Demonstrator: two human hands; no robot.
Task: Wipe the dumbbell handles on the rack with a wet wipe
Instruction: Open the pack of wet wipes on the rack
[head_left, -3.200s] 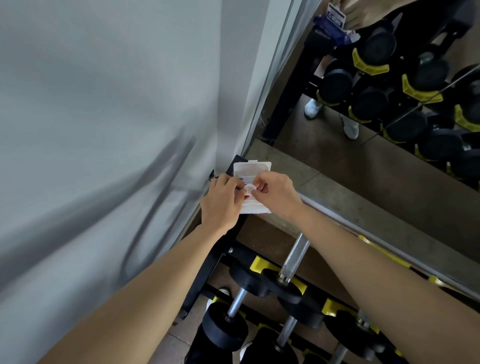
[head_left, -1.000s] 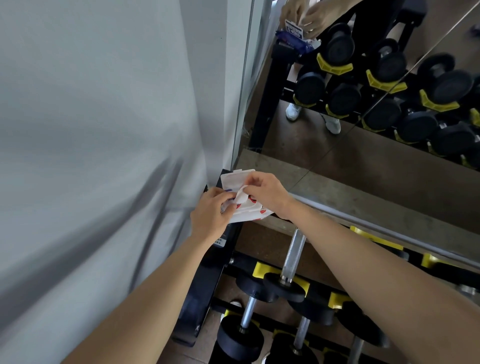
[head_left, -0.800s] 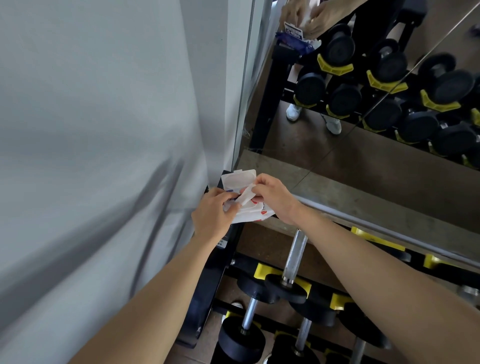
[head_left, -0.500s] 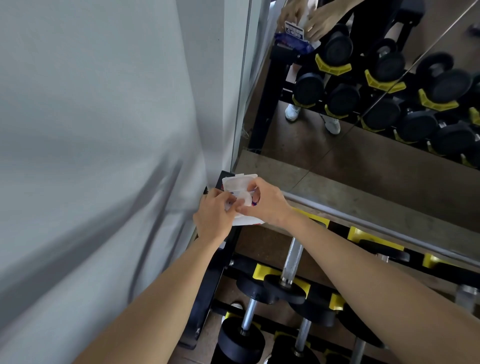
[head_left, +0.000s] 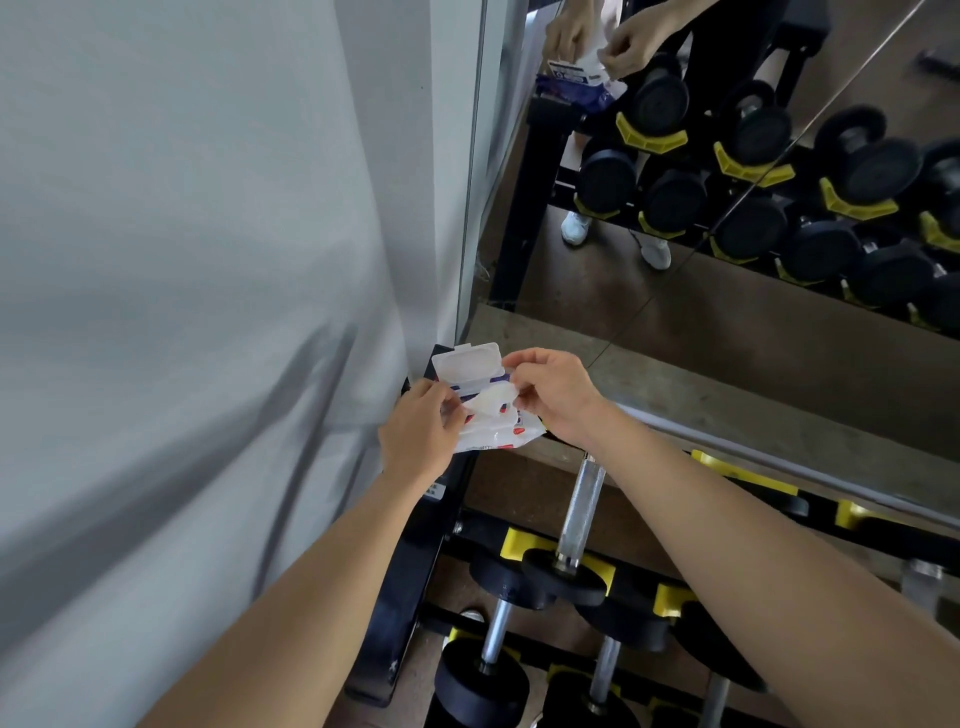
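so the left hand (head_left: 415, 439) has its fingers curled round the side of a soft pack of wipes (head_left: 498, 440), holding it up over the top corner of the rack (head_left: 410, 571). the right hand (head_left: 556, 397) is pinching a wet wipe (head_left: 491, 402) between thumb and fingertips right at the pack's opening, and the sheet is only partly out and bunched up. the pack's clear plastic lid (head_left: 467, 362) is flipped up and back, away from the person

just below the right wrist there's a dumbbell (head_left: 563, 574) lying in the rack with its shiny metal handle (head_left: 584, 501) pointing up toward the hands, and neither hand nor the wipe is touching it. more dumbbells sit lower down on the rack, black round ends resting in yellow cradles (head_left: 517, 543)

left of everything is a plain grey wall (head_left: 156, 260), and behind the rack a mirror (head_left: 675, 338) shows the same rack, the dumbbells, both hands with the pack and a pair of white shoes (head_left: 655, 254)
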